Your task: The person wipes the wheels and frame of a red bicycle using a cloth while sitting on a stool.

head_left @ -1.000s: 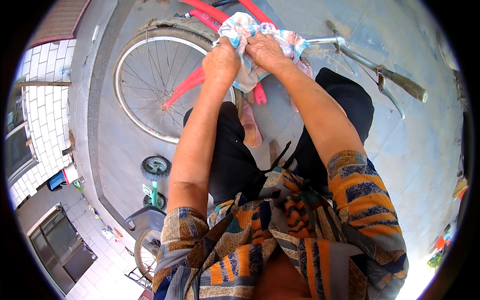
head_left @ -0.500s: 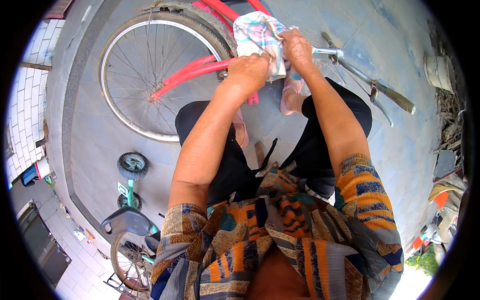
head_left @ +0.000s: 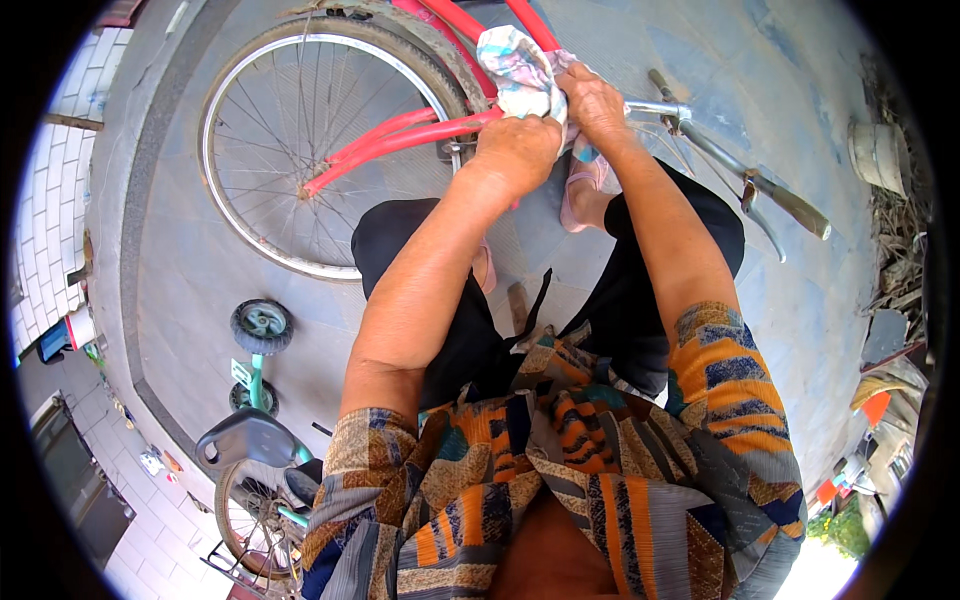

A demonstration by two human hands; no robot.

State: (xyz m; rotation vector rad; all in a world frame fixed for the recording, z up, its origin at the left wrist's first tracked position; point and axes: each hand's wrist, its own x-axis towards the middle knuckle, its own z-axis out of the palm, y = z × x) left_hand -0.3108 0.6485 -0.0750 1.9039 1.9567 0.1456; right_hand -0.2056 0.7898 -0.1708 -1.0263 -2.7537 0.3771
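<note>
Closer to the right hand (head_left: 595,100) than half a second ago, the left hand (head_left: 522,152) has shifted rightward, away from the spoked bicycle wheel (head_left: 303,190), and the checked cloth (head_left: 518,62) is bunched narrower. That cloth lies to the right of the wheel's upper edge, just beyond the left knuckles and left of the right fingers. Its loose end reaches up and left from the grip, so its long axis slants from upper left to lower right; both hands are on it, neither clearly nearer. Each hand's fingers are curled tightly around a fold, with no visible gap; the fingertips are partly hidden.

Red frame tubes (head_left: 445,128) run from the wheel's hub toward the cloth and pass behind it; whether the cloth presses on them cannot be told. Farther right of the wheel is the silver handlebar (head_left: 715,150), and below the wheel stands a small green bicycle (head_left: 257,385).

No brand, label or lettering is legible on the cloth, tubes or handlebar.
</note>
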